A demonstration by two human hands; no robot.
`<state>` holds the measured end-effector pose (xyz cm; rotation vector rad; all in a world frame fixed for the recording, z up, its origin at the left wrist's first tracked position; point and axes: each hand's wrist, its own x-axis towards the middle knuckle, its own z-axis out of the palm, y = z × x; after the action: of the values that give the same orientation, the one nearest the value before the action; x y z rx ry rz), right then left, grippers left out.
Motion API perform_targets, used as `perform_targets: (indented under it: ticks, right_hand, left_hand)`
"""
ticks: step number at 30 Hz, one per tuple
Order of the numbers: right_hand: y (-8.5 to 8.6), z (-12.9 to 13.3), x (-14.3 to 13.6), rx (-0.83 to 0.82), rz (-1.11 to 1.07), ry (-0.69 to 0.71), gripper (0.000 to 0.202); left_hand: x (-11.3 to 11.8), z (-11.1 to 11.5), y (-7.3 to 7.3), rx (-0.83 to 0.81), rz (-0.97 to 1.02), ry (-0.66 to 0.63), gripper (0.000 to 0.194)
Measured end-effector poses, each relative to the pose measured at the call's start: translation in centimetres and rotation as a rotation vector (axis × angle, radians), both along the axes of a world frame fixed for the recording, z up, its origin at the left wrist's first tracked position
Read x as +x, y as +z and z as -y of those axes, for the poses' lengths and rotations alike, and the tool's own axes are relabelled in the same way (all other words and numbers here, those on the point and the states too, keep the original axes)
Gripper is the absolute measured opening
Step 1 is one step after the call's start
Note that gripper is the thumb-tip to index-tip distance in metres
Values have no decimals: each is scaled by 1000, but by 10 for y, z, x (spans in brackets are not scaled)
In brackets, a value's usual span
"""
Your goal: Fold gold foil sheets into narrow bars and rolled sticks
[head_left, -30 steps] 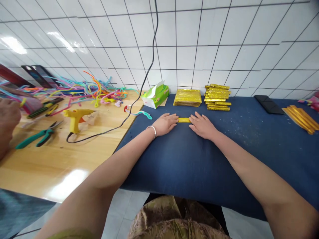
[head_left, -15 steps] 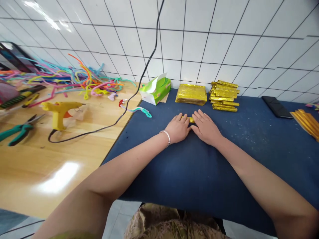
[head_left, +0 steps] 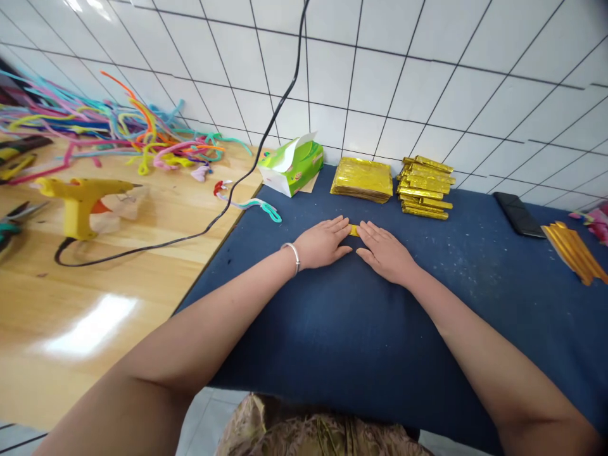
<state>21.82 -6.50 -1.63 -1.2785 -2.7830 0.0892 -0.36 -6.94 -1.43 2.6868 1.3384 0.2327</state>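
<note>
Both hands lie flat on a narrow strip of gold foil paper (head_left: 354, 230), of which only a short piece shows between them. My left hand (head_left: 323, 244), with a silver bangle at the wrist, covers its left end with fingers stretched out. Over the right end lies my right hand (head_left: 386, 252), fingers also extended, thumb spread toward the left one. Beyond them stands a flat stack of gold foil sheets (head_left: 361, 177). To its right is a pile of rolled or folded gold foil strips (head_left: 424, 185).
A green tissue box (head_left: 294, 166) stands by the wall. On the wooden table (head_left: 156, 278) at left lie a yellow glue gun (head_left: 80, 202), its black cord, pliers (head_left: 14, 221) and tangled pipe cleaners (head_left: 142, 133). At right are a black phone (head_left: 517, 214) and orange-gold strips (head_left: 572, 250).
The view has shifted slightly to the right. My hands have come a little apart at the thumbs, and both still press on the foil strip.
</note>
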Motion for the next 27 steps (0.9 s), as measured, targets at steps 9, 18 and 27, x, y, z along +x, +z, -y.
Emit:
perform_targets:
  ticks: [9,18,27]
  right_hand:
    - [1,-1,4,18,22,-26,62]
    - [1,0,7,47,35,-36,61]
    - [0,-1,7,31,22,-19,61]
  left_hand:
    - [-24,-15,6,-85,-25,-78,50]
    - [-33,-11,18,-25,-92,2,43]
    - [-49,-16,24,-54,-125,47,42]
